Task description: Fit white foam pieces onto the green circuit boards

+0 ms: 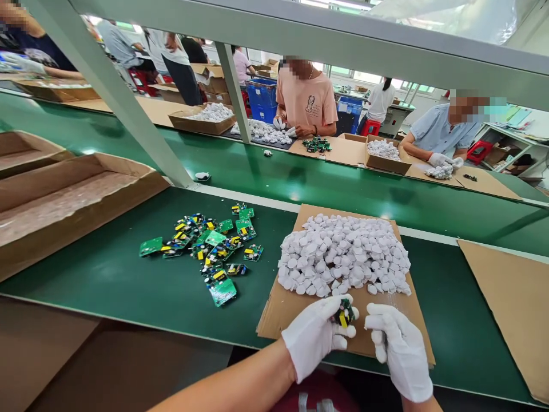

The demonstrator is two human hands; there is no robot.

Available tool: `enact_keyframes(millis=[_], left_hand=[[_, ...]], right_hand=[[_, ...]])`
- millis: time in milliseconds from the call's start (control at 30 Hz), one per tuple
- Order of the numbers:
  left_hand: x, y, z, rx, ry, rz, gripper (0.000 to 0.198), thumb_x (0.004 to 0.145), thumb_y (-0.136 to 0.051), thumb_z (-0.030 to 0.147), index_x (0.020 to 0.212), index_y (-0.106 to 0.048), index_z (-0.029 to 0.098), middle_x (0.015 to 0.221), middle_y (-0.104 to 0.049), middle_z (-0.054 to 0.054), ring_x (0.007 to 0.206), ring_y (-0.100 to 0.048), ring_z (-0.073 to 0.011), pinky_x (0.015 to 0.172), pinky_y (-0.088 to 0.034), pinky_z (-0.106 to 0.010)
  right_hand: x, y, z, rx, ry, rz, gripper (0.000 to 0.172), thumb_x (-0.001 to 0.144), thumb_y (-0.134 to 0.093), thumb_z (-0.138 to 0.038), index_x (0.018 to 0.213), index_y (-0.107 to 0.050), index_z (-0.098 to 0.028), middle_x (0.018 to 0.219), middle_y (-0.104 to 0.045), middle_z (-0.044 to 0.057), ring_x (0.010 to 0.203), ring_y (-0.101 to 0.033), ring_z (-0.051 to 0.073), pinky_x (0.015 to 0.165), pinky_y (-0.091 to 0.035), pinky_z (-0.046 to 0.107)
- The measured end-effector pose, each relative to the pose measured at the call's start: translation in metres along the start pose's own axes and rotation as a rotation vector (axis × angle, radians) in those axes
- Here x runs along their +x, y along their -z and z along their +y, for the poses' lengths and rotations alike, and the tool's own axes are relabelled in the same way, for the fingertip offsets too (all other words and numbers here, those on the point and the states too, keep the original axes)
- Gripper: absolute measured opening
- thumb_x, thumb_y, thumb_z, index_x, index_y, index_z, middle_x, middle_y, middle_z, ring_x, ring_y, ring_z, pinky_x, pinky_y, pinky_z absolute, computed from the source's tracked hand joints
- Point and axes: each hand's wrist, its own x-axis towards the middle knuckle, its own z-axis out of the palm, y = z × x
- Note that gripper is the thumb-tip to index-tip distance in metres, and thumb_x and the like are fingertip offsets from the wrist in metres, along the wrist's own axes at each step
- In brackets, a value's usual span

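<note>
Wearing a white glove, my left hand (318, 332) grips a small circuit board (344, 313) between thumb and fingers, its yellow part and dark components facing up. Just right of it is my gloved right hand (397, 346), apart from the board, its fingers bent together; whatever they may pinch is too small to make out. Beyond both hands, a large heap of small white pieces (343, 252) lies on a cardboard sheet (274, 312). To the left, a loose pile of green circuit boards (214, 240) with yellow and black components rests on the green table (107, 269).
Cardboard trays (81, 200) stand at the left. Another cardboard sheet (506, 303) lies at the right. A slanted metal post (128, 97) rises behind the boards. Across the green belt (300, 183), co-workers in gloves handle white pieces; a cardboard box (388, 163) stands between two of them.
</note>
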Motion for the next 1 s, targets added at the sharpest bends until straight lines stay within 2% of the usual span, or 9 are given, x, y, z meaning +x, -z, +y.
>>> enact_keyframes(millis=[133,200,300,433,533,700,800,900,1000], left_hand=[[0.000,-0.003,0.000,-0.014,0.012,0.037,0.038,0.073,-0.064,0.040,0.104,-0.053,0.021,0.093,-0.062,-0.006,0.070,-0.063,-0.0144,0.055,-0.044,-0.021],[0.001,-0.003,0.001,0.064,-0.029,0.005,0.039,0.067,-0.071,0.034,0.100,-0.055,0.019,0.099,-0.062,-0.008,0.077,-0.063,-0.0166,0.061,-0.045,-0.023],[0.004,-0.001,0.002,0.277,-0.139,-0.040,0.042,0.061,-0.076,0.031,0.096,-0.059,0.016,0.094,-0.063,-0.009,0.078,-0.062,-0.0184,0.061,-0.045,-0.025],[0.008,0.000,0.004,0.495,-0.301,-0.040,0.035,0.060,-0.076,0.030,0.088,-0.065,0.014,0.082,-0.065,-0.007,0.076,-0.057,-0.0172,0.070,-0.044,-0.028],[0.009,-0.001,0.002,0.460,-0.256,-0.034,0.037,0.061,-0.075,0.033,0.091,-0.067,0.013,0.086,-0.065,-0.007,0.080,-0.057,-0.0174,0.079,-0.043,-0.030],[0.011,0.002,-0.006,0.367,-0.222,-0.125,0.061,0.059,-0.075,0.036,0.114,-0.054,0.016,0.090,-0.060,-0.007,0.073,-0.055,-0.0142,0.063,-0.046,-0.027],[0.015,0.006,-0.004,0.475,-0.301,-0.089,0.053,0.063,-0.072,0.039,0.107,-0.055,0.016,0.085,-0.057,-0.005,0.069,-0.054,-0.0133,0.053,-0.044,-0.023],[0.017,0.008,0.002,0.557,-0.276,-0.112,0.036,0.068,-0.066,0.040,0.091,-0.059,0.013,0.077,-0.054,-0.004,0.066,-0.052,-0.0118,0.049,-0.040,-0.019],[0.016,0.005,0.006,0.623,-0.261,-0.116,0.034,0.071,-0.061,0.042,0.085,-0.059,0.011,0.068,-0.053,-0.002,0.057,-0.046,-0.0085,0.045,-0.035,-0.018]], right_hand=[[-0.001,-0.004,-0.003,-0.052,0.205,-0.008,0.019,0.075,-0.065,-0.034,0.089,-0.067,-0.021,0.080,-0.069,0.005,0.053,-0.059,0.013,0.050,-0.051,0.027],[-0.003,-0.007,-0.005,-0.045,0.272,-0.034,0.022,0.075,-0.065,-0.029,0.096,-0.065,-0.022,0.079,-0.068,0.004,0.058,-0.060,0.014,0.056,-0.053,0.028],[-0.007,-0.008,-0.007,-0.001,0.227,-0.031,0.029,0.077,-0.063,-0.029,0.106,-0.061,-0.022,0.066,-0.066,0.001,0.056,-0.060,0.014,0.058,-0.054,0.029],[-0.008,-0.010,-0.008,-0.001,0.151,-0.032,0.019,0.076,-0.065,-0.033,0.091,-0.065,-0.020,0.071,-0.069,0.003,0.053,-0.059,0.014,0.053,-0.052,0.027],[-0.005,-0.015,-0.007,-0.009,0.121,-0.078,0.019,0.076,-0.065,-0.033,0.090,-0.065,-0.019,0.065,-0.066,0.001,0.053,-0.058,0.013,0.054,-0.050,0.026],[0.002,-0.017,-0.001,0.067,0.017,-0.011,0.025,0.074,-0.067,-0.036,0.090,-0.064,-0.017,0.063,-0.065,0.000,0.053,-0.056,0.012,0.053,-0.049,0.026],[0.004,-0.009,0.003,0.103,0.015,-0.019,0.030,0.078,-0.062,-0.038,0.100,-0.061,-0.017,0.080,-0.070,0.006,0.056,-0.057,0.012,0.052,-0.049,0.026],[0.002,-0.001,0.002,-0.007,0.148,-0.042,0.031,0.081,-0.058,-0.032,0.110,-0.057,-0.019,0.100,-0.069,0.010,0.059,-0.059,0.013,0.056,-0.052,0.029],[0.000,0.000,-0.002,-0.293,0.372,-0.082,0.026,0.082,-0.057,-0.023,0.108,-0.060,-0.021,0.098,-0.069,0.009,0.068,-0.063,0.016,0.062,-0.054,0.030]])
